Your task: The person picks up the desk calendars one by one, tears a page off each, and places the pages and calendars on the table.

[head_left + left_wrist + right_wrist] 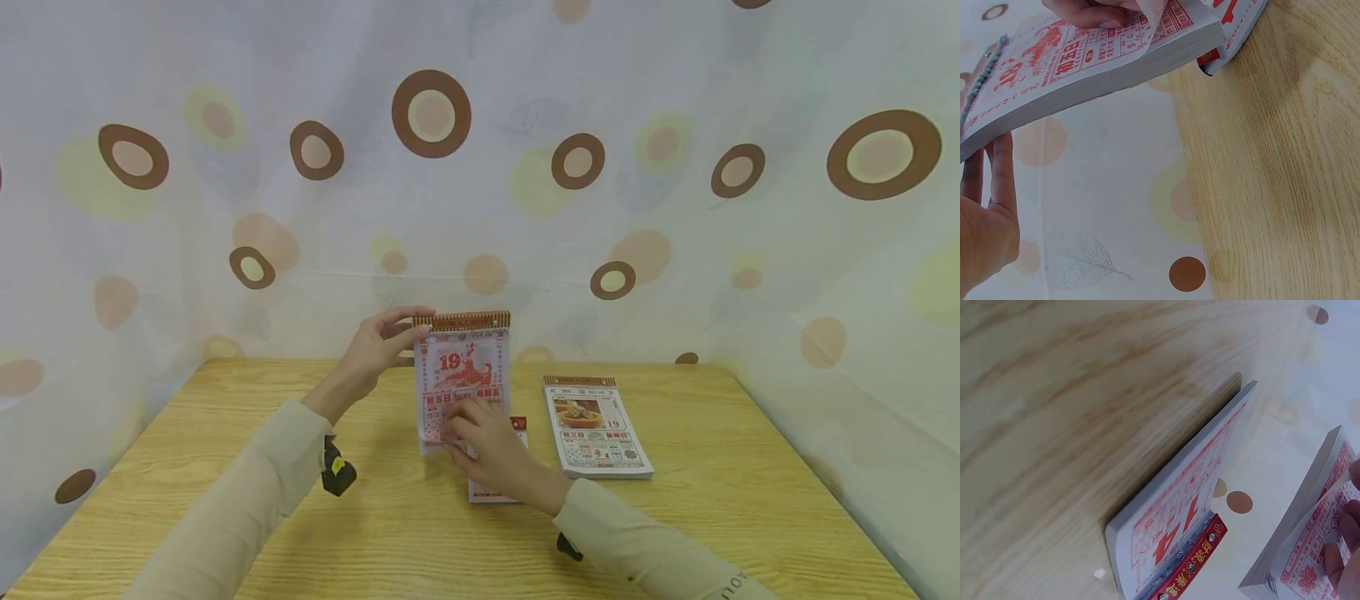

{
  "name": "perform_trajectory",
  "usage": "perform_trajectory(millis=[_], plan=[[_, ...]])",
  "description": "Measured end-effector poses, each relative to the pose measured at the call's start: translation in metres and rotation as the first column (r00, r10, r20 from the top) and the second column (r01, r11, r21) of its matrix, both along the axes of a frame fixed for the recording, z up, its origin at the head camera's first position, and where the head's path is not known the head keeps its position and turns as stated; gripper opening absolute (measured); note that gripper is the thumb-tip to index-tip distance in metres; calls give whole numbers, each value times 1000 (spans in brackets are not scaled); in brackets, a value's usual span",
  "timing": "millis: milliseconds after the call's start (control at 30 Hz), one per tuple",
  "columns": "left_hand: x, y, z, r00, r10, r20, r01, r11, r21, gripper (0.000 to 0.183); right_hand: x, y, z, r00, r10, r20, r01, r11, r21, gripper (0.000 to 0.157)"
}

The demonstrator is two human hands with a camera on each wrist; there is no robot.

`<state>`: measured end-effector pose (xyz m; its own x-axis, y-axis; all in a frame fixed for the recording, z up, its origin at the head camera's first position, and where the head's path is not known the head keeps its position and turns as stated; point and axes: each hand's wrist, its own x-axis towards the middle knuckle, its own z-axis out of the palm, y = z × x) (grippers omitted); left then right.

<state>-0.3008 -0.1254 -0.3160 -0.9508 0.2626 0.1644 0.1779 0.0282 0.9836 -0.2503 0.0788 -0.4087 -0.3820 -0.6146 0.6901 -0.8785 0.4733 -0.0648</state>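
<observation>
Cloth [480, 200] with brown-ringed spots hangs beyond the far edge of the tabletop [375, 542], where a food-picture calendar [592, 425] lies to the right and a red-topped calendar [1179, 519] lies nearer the middle, partly covered by the right hand [487, 442]. The left hand [371, 350] closes its grip on the upper left corner of the held calendar [465, 362], raised left of both, while the right hand's grip pinches its lower page. The left wrist view shows this pad's thick side; the right wrist view reveals the red-topped one's large 14, hidden from the head view.
</observation>
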Motion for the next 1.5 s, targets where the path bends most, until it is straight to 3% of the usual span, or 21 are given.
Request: perform_trajectory(millis=[433,567,733,967,1100,1400,1500], plan=[[0,0,0,1000,4,0,-4,1000,1,35,3,-2,2,997,6,81,1,996,-89,13],[-1,0,0,1000,8,6,-8,1000,6,35,4,-1,4,986,19,165,5,989,-146,12],[-1,0,1,1000,11,9,-12,1000,11,35,6,1,8,966,45,256,16,973,-229,13],[0,0,0,1000,9,26,-9,1000,16,36,6,4,11,959,66,277,29,945,-325,19],[-1,0,-1,1000,6,30,-6,1000,18,37,8,5,14,943,87,322,44,924,-379,20],[0,0,-1,1000,16,26,-16,1000,10,37,31,7,48,926,78,369,101,891,-442,16],[0,-1,-1,999,18,28,-18,1000,12,37,33,10,53,923,72,377,119,881,-458,15]])
